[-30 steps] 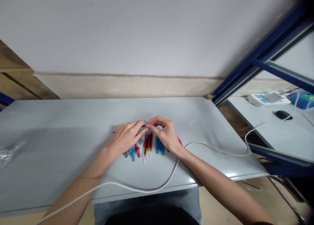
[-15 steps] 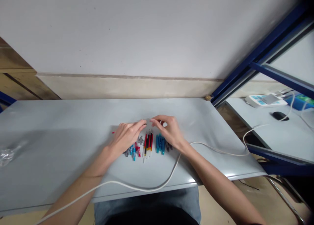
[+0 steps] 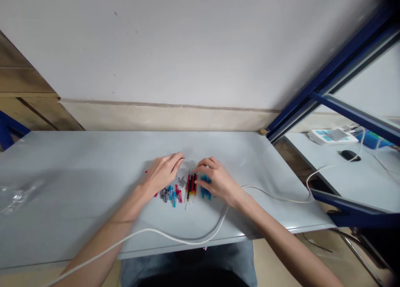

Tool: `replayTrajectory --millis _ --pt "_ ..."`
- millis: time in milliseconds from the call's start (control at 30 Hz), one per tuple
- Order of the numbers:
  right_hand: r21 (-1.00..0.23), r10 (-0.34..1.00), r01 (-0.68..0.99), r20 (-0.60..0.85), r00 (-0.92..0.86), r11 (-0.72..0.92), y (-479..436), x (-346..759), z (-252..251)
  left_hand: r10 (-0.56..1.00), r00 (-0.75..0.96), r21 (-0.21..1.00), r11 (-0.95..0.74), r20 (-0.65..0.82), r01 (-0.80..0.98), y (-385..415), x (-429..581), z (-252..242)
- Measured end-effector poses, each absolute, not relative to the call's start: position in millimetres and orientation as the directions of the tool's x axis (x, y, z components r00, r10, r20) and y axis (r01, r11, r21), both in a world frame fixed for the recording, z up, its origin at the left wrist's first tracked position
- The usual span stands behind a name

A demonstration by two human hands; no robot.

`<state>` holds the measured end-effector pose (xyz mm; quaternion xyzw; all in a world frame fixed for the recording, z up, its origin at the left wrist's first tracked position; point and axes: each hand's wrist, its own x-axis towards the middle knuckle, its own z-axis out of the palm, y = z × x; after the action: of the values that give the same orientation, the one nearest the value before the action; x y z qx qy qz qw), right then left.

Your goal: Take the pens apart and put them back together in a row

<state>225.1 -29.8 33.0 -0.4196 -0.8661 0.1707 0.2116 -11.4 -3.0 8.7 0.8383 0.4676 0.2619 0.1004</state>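
Two hands, both palm-down on one cluster of pen parts in the middle of the grey table [image 3: 78, 162].

Left hand [image 3: 162, 173]: fingers stretched nearly flat over the left of the cluster. A thin red end [image 3: 146, 171] pokes out beside it. Can't tell if it's held or just pinned.

Right hand [image 3: 218, 182]: fingers curled down onto the blue pieces [image 3: 204, 192]. Grip is hidden, so can't tell if anything is pinched.

Counts:
- Refills [image 3: 190, 185]: roughly four, side by side between the hands, in red, black and orange. Packed too tight for a firm count.
- Blue pieces: at least two, partly covered.
- Small tips [image 3: 171, 194]: about four or five, in grey, blue and red.
- Grey springs [image 3: 181, 181]: one small clump, too small to count.
- One white cable [image 3: 187, 238], looping along the front edge.
- One clear plastic bag [image 3: 15, 194], far left, contents unreadable.
- Second table [image 3: 359, 182] at right: one black mouse [image 3: 348, 154] and one white device [image 3: 331, 135].
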Motion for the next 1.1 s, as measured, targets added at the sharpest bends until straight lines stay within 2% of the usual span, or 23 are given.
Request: replayTrajectory --millis 133,267,333,500,633,700,767,800,867,967,1100 --pt "-0.535 0.865 0.689 0.194 -0.462 0.488 -23 266 37 0.835 0.431 0.441 -0.548 0.342 0.711 -2 -14 8" --pt "-0.646 0.829 0.644 -0.032 -0.559 0.409 -22 313 43 0.819 0.450 0.462 -0.572 0.356 0.678 -2 -13 7" --pt "-0.660 0.806 0.633 -0.071 -0.588 0.404 -25 324 42 0.812 0.462 0.458 -0.583 0.356 0.671 -2 -13 7" --pt "-0.647 0.780 0.621 -0.063 -0.623 0.443 -28 327 35 0.801 0.487 0.435 -0.598 0.348 0.674 -4 -12 8" --pt "-0.728 0.838 0.564 0.025 -0.545 0.389 -18 325 39 0.796 0.483 0.442 -0.605 0.365 0.662 -4 -10 8" --pt "-0.815 0.894 0.466 0.133 -0.428 0.345 -10 316 43 0.795 0.476 0.449 -0.606 0.377 0.657 -5 -9 8" --pt "-0.913 0.937 0.275 0.230 -0.263 0.302 0 299 45 0.797 0.463 0.451 -0.603 0.388 0.659 -5 -8 8" --pt "-0.951 0.951 0.136 0.253 -0.180 0.279 6 289 43 0.797 0.457 0.453 -0.602 0.395 0.658 -6 -8 8" --pt "-0.977 0.975 -0.028 0.211 -0.070 0.210 16 265 37 0.793 0.444 0.458 -0.605 0.416 0.651 -7 -7 8" --pt "-0.985 0.991 -0.138 0.114 -0.073 0.103 25 236 22 0.773 0.439 0.456 -0.628 0.458 0.631 -7 -6 7" --pt "-0.985 0.984 -0.170 0.071 -0.165 0.042 24 223 6 0.747 0.451 0.436 -0.656 0.488 0.616 -6 -4 4"
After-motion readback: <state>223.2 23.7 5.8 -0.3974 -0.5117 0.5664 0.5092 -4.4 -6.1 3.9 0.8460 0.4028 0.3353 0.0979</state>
